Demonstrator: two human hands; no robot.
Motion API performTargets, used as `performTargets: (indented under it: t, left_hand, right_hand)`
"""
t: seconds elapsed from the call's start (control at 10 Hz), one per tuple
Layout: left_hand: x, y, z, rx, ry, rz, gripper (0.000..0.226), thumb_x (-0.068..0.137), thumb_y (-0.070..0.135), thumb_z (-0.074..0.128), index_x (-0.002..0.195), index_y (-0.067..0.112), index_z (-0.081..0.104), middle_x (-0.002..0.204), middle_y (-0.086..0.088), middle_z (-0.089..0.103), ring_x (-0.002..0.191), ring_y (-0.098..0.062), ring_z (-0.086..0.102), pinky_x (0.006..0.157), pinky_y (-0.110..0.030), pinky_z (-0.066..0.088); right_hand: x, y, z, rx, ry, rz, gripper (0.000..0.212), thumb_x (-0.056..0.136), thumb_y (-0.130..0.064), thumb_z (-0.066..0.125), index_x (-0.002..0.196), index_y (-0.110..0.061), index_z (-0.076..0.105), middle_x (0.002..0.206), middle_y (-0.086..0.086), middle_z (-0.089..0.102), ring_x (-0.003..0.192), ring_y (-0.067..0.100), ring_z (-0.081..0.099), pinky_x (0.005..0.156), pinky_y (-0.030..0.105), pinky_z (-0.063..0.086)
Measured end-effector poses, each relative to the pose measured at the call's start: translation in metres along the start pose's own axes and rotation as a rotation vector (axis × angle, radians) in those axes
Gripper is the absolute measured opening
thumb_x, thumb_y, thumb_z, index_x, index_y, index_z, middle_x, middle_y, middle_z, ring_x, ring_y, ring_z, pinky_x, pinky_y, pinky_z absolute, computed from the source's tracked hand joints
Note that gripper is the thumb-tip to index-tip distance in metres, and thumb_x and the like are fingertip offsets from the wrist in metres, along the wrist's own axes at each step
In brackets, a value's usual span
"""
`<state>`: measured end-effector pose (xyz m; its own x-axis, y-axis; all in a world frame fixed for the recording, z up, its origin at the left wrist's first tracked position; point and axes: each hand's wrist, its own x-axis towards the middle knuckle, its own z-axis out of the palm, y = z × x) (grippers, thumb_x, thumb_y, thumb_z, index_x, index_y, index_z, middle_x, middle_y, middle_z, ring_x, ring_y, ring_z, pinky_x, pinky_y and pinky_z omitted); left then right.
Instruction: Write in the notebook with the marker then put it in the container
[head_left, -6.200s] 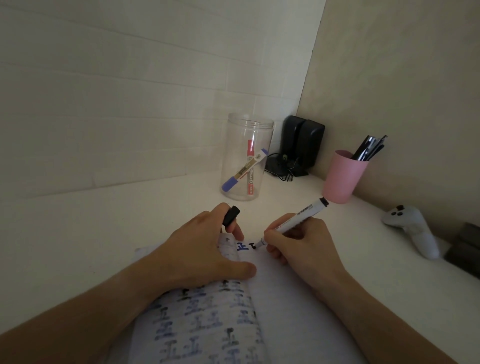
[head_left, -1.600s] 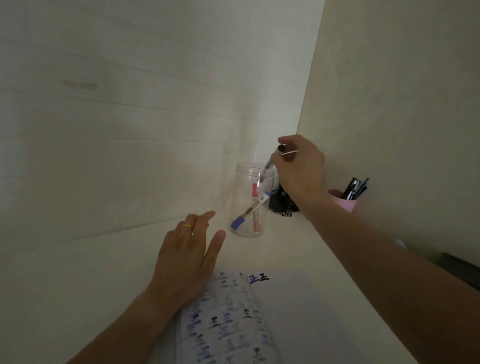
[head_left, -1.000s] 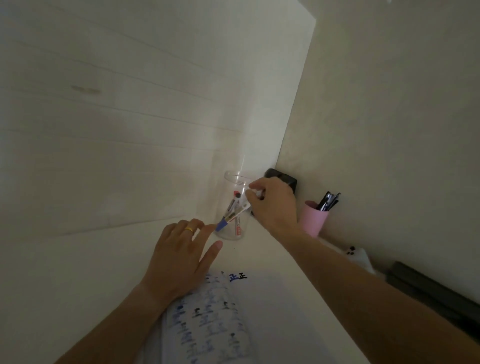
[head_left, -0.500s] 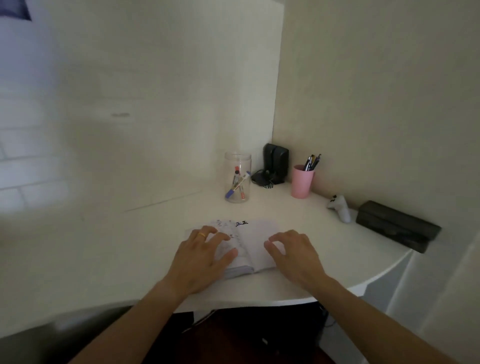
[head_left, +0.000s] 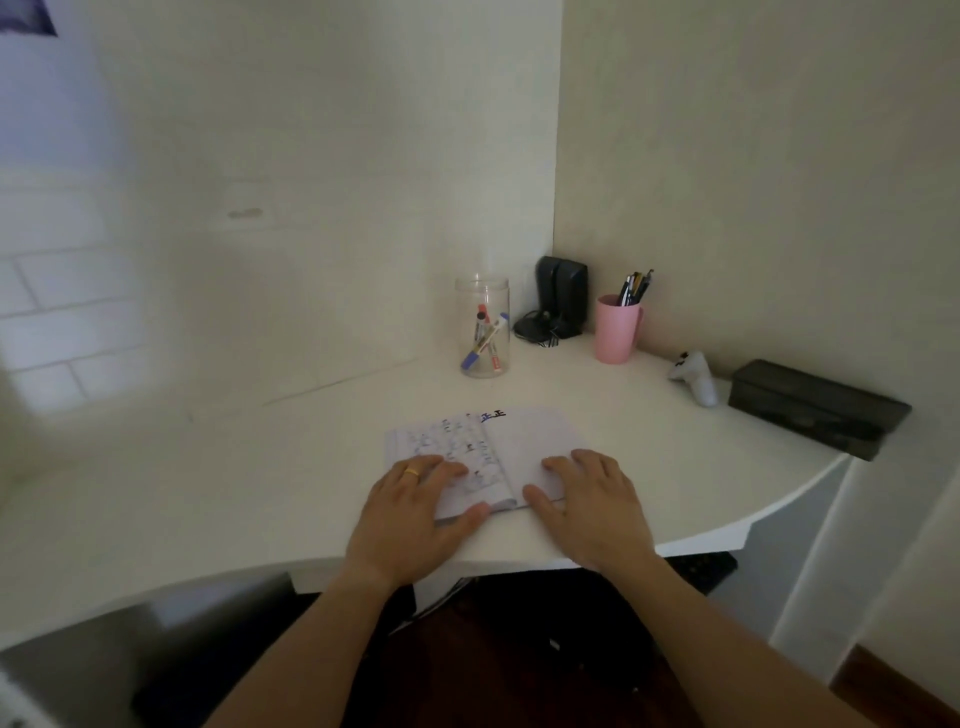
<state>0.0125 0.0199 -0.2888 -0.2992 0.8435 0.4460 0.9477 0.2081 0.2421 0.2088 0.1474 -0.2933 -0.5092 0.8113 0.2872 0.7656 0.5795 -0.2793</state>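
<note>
1. Both hands are laid flat and open on the notebook (head_left: 483, 457): left hand (head_left: 415, 514) on the written left page, right hand (head_left: 592, 504) on the mostly blank right page. Nothing is gripped by either.
2. Change since a second ago: the right hand has been pulled back from the container (head_left: 483, 325) and is now empty; the view has been drawn well back from the desk (head_left: 208, 493).
3. The marker (head_left: 480, 327) is judged to be the black-capped one now leaning inside the container, which stands upright beyond the notebook, near the corner.
4. Fresh characters are seen at the top of the right page, so both steps are judged done; nothing is left but to hold.
5. Container contents: three markers are made out, black-capped, blue-capped and red-capped, crossed against each other. No lid is seen.
6. Pink cup (head_left: 615, 332), to the right of the container: several pens are held upright in it; not part of the task.
</note>
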Motion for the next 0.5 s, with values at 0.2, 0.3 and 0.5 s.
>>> performTargets:
  t: [0.2,0.3,0.5]
  left_hand:
    - [0.002,-0.002,0.000,-0.014,-0.040,-0.008,0.063,0.081,0.079,0.041,0.128,0.039,0.055,0.140,0.006,0.055,0.132,-0.017,0.045,0.110,-0.038,0.041]
    - [0.002,-0.002,-0.002,-0.018,-0.065,-0.005,0.062,0.082,0.078,0.043,0.129,0.039,0.054,0.140,0.006,0.054,0.133,-0.016,0.044,0.110,-0.038,0.040]
    - [0.003,0.001,-0.005,-0.019,-0.072,-0.014,0.065,0.080,0.080,0.041,0.130,0.040,0.052,0.142,0.007,0.051,0.134,-0.016,0.041,0.111,-0.038,0.038]
  right_hand:
    - [-0.001,-0.011,-0.019,0.256,0.107,0.076,0.064,0.085,-0.070,0.040,0.129,-0.030,0.064,0.139,0.004,0.061,0.134,0.027,0.047,0.113,0.040,0.036]
    - [-0.005,-0.030,-0.068,0.794,0.339,0.103,0.026,0.092,-0.046,0.063,0.108,-0.028,0.074,0.114,0.000,0.073,0.111,0.020,0.065,0.101,0.034,0.047]
    - [-0.052,-0.053,-0.243,1.593,0.543,-0.149,0.018,0.092,-0.012,0.063,0.086,-0.018,0.078,0.090,0.008,0.077,0.082,0.025,0.067,0.079,0.033,0.054]
